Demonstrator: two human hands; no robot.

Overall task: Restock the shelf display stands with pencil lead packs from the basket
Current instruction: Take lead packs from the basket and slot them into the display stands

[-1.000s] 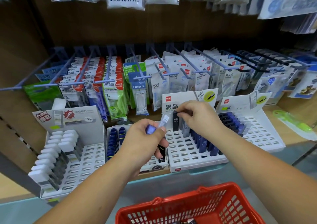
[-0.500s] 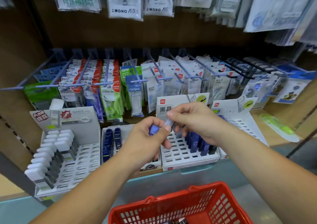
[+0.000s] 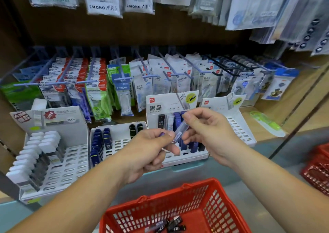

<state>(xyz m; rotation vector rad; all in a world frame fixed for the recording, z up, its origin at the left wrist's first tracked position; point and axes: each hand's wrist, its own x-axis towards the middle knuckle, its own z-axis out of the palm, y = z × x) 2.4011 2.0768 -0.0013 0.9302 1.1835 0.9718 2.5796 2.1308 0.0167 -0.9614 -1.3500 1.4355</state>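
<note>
My left hand (image 3: 151, 151) grips blue lead packs, only a blue tip showing above its fingers. My right hand (image 3: 210, 134) pinches the top of a clear lead pack (image 3: 180, 131) whose lower end touches my left fingers. Both hands hover in front of the white display stand (image 3: 188, 157), which holds several blue and black packs upright in its slots. Below, a red basket (image 3: 204, 193) has a few dark lead packs (image 3: 170, 225) on its bottom.
Another white stand (image 3: 115, 143) with blue packs sits left of centre, a stand with white erasers (image 3: 58, 163) at far left, and a mostly bare stand (image 3: 238, 127) at right. Packaged goods hang on pegs behind. A second red basket (image 3: 318, 170) is at the right edge.
My right hand left the stand's slots and came back to my left hand, where it now pinches the clear pack. The view shifted slightly, showing more of the basket's bottom.
</note>
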